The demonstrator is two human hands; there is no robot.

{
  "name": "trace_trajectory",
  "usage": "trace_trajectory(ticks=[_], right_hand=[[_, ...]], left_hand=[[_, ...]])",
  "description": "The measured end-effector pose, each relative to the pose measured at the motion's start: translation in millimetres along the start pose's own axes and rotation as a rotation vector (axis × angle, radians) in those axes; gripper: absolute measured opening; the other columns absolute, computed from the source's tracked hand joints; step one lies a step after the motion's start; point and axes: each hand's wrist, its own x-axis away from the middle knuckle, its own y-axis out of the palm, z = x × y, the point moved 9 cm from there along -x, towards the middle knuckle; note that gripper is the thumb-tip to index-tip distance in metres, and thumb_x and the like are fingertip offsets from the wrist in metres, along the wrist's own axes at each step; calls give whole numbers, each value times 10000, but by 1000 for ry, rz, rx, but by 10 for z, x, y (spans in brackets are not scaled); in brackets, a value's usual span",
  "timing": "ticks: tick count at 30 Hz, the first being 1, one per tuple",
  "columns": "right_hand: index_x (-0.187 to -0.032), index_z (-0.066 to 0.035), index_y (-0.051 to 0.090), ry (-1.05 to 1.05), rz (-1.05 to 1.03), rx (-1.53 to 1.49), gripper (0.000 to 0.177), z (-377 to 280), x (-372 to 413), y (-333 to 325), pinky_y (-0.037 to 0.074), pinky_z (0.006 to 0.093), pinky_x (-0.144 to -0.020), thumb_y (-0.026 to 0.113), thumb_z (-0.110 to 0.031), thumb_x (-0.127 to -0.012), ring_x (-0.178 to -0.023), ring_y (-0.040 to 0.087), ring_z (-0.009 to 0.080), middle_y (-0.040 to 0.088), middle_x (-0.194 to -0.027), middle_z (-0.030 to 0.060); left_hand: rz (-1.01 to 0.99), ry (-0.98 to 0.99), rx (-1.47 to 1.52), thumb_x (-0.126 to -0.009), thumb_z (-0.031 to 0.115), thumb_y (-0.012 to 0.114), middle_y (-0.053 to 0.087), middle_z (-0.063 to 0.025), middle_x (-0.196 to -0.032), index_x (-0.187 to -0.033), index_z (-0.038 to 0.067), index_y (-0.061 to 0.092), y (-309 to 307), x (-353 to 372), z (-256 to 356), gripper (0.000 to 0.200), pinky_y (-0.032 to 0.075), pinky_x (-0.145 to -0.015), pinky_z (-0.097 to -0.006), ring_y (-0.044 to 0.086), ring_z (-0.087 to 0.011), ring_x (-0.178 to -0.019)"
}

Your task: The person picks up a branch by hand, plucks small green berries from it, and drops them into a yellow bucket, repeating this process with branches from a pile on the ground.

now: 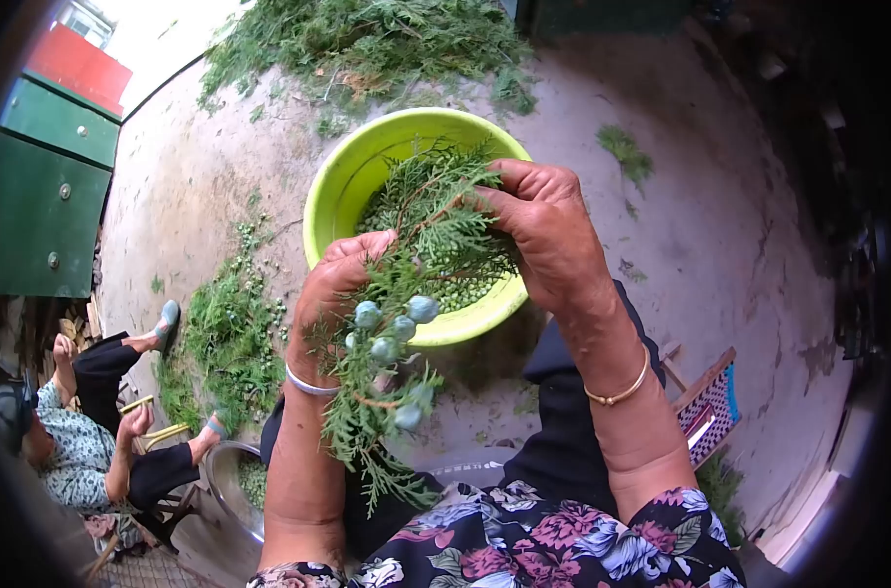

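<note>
My left hand (333,294) is closed around the lower stem of a leafy green branch (436,220), holding it up over the yellow-green bowl (340,186), which stands on the concrete floor (720,225) just past my knees. My right hand (548,230) pinches the far end of the same branch between thumb and fingers, so both grips are shut on it. A cluster of pale blue-green berries (403,326) hangs from the branch beside my left wrist. It sits at the near rim of the bowl, and some of it is outside the rim. A layer of small green pieces (470,291) lies inside the bowl.

The main risk, as I judge it, is that berries shaken loose there would drop into my lap or onto the floor, not into the bowl. There they could get lost among the cut greenery (230,333) strewn on the left. A hard tug from my right hand could also tear off leaf tips and drop them in with the pieces. Another person (83,441) sits well apart at the near left, beside a metal bowl (232,490).
</note>
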Motion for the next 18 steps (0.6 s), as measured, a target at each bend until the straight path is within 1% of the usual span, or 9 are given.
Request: trace_trajectory(ticks=[3,4,8,11,12,13,15,17,18], right_hand=[[-870,31,687,-2,10,-21,98,-39,9,76,482,216,-565,619,-14,-816,-616,571,48,669,-736,28],[-849,27,691,-3,17,-67,90,-52,15,91,477,214,-560,616,-9,-814,-605,565,45,666,-718,25],[-875,26,689,-46,3,33,102,-73,33,43,476,214,-564,612,-12,-819,-630,569,45,669,-741,23],[-893,40,683,-13,18,79,119,-46,24,-16,487,232,-584,624,-20,-809,-652,576,59,678,-747,53],[-914,52,674,-75,68,227,146,-75,20,-76,493,247,-595,637,-31,-800,-656,587,81,681,-757,81],[-936,63,665,-137,115,373,180,-120,19,-110,498,262,-606,650,-42,-791,-660,599,103,684,-766,108],[-961,68,655,-180,185,498,224,-210,55,-123,499,272,-615,671,-68,-784,-660,609,126,684,-784,130],[-987,73,646,-225,257,625,271,-264,70,-155,500,282,-623,693,-95,-778,-659,619,149,684,-801,151],[-1003,69,642,-351,309,689,304,-350,106,-167,500,282,-625,709,-120,-775,-663,625,163,684,-811,154]], left_hand=[[18,96,-5,-881,189,592,639,-29,-752,-900,23,626,150,66,72,170,490,-548,-225,583,-81,-597],[-80,33,54,-888,194,579,640,-35,-749,-908,20,623,140,52,22,181,487,-526,-224,582,-82,-575],[-45,-31,140,-887,193,578,646,-46,-757,-916,13,627,84,18,-74,189,484,-508,-227,583,-90,-558],[-57,-11,-109,-861,224,572,617,-76,-761,-961,14,583,158,-35,-7,233,467,-532,-249,556,-127,-568],[-49,-3,-58,-871,171,570,626,-53,-725,-924,14,615,211,-37,31,171,520,-576,-232,606,-119,-587],[-43,0,-59,-871,171,570,626,-53,-725,-924,14,615,168,-55,54,171,520,-576,-232,606,-119,-587],[18,46,-257,-894,182,550,654,-58,-792,-989,-5,618,-1,-91,120,220,525,-576,-234,613,-109,-601],[76,68,-243,-919,182,527,671,-64,-828,-1041,-17,621,-78,-117,136,250,525,-590,-228,628,-100,-635],[101,90,-259,-924,182,522,674,-66,-833,-1044,-19,623,-112,-126,173,254,528,-602,-228,635,-102,-653]])
